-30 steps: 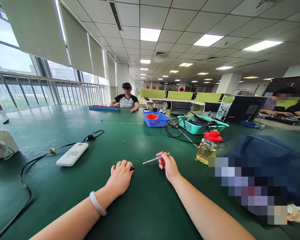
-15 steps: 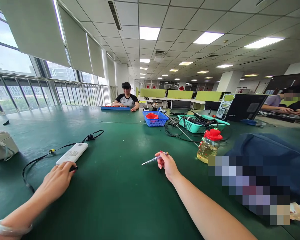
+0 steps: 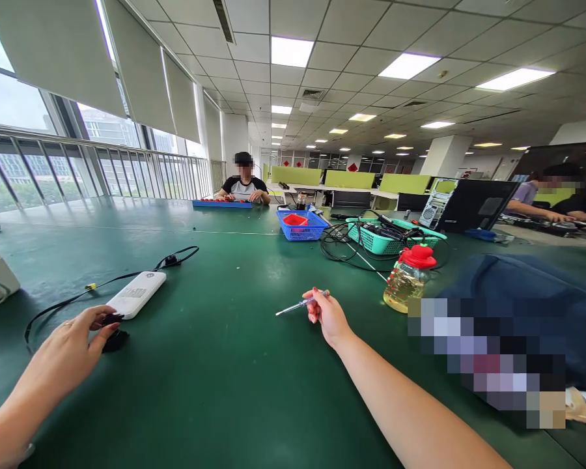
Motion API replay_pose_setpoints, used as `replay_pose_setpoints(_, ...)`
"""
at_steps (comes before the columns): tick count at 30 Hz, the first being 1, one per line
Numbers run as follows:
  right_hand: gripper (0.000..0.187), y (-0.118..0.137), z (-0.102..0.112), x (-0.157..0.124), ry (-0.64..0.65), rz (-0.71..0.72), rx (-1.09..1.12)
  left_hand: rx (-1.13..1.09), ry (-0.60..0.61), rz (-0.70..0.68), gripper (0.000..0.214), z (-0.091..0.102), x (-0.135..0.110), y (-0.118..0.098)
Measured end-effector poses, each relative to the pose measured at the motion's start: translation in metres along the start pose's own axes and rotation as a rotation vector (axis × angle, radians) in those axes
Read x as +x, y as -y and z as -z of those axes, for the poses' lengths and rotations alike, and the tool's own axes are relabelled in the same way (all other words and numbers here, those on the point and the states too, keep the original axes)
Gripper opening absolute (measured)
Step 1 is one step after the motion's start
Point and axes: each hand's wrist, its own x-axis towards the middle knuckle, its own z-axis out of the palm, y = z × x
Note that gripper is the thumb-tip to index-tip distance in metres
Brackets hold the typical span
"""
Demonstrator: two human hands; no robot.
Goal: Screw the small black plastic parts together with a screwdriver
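My right hand (image 3: 326, 318) is closed around the handle of a slim screwdriver (image 3: 293, 308) with a clear handle. Its metal tip points left, above the green tabletop (image 3: 234, 365). At the left, my left hand (image 3: 71, 345) pinches a small black piece (image 3: 111, 319) between thumb and fingers. Beneath the thumb lies another dark patch, and I cannot tell if it belongs to the same piece. Just beyond these fingers is a white, rounded, flat device (image 3: 137, 294), like a power bank, with a black cord (image 3: 63, 301) looping behind it.
On the right stand a jar with a red lid (image 3: 410, 277) and a dark blue bag (image 3: 532, 306). Further back are a blue basket (image 3: 303, 231), a teal basket (image 3: 378, 244) of cables and a computer case (image 3: 469, 205). A person (image 3: 244, 185) sits across the table.
My left hand has moved left, off the white device's near end, with its fingers lifted around the black piece. My right hand holds the screwdriver almost unmoved. The view has shifted slightly.
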Motion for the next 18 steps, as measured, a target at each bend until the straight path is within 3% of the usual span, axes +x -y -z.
replay_pose_setpoints(18, 0.042, -0.0005, 0.0005, -0.0008, 0.017, -0.008, -0.005, -0.038, 0.167, 0.033, 0.048, -0.0025, 0.0029, 0.0098)
